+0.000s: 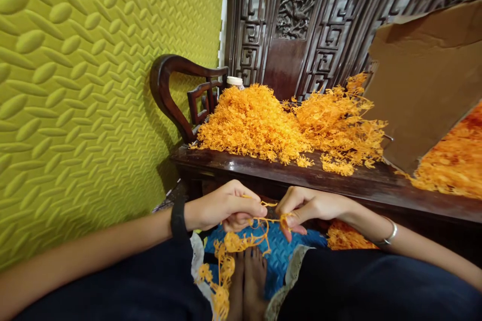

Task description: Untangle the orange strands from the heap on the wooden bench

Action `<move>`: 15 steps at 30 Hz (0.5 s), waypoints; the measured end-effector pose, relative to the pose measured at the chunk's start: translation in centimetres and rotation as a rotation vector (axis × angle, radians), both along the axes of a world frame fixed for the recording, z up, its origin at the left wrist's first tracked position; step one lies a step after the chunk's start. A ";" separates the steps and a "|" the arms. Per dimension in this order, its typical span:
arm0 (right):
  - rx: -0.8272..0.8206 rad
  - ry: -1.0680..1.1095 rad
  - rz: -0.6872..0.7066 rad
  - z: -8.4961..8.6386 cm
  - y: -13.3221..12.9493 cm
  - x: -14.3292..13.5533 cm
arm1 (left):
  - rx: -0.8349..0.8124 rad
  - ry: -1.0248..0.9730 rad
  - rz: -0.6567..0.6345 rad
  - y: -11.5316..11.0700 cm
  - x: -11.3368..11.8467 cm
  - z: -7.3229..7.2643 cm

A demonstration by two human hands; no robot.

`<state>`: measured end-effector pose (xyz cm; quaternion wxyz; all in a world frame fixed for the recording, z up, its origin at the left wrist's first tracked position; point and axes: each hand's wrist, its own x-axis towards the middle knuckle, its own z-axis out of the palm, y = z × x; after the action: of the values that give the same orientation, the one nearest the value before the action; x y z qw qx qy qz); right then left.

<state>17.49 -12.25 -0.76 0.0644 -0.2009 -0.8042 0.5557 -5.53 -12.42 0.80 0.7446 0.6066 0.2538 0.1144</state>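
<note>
Left hand (238,208) pinched orange artificial-flower strand (227,267) | right hand (308,206), just apart, pinched blossom (285,222), seemingly for tension | flower heap (252,123) lay on wooden bench (214,157), apparently for reach

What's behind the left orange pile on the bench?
A white-lidded container and the carved backrest show above the pile. The pile covers the container's lower part and anything lower behind it.

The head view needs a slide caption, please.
Left hand and right hand hold frilly orange strands before fluffy orange heaps on a glossy dark wooden bench.
</note>
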 end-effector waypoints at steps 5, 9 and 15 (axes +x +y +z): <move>0.063 -0.017 -0.020 -0.2 0.0 0.4 | 0.012 -0.003 0.056 -0.1 0.3 -0.2; 0.094 0.002 -0.039 -0.5 0.0 0.6 | 0.022 0.010 0.112 -0.2 0.6 -0.4; 0.118 -0.001 -0.048 -0.7 -0.1 0.9 | 0.072 0.022 0.156 -0.4 1.0 -0.9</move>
<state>18.43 -12.37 -1.50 0.0889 -0.2164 -0.8306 0.5054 -4.53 -12.81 -0.12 0.7084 0.6126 0.3041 0.1744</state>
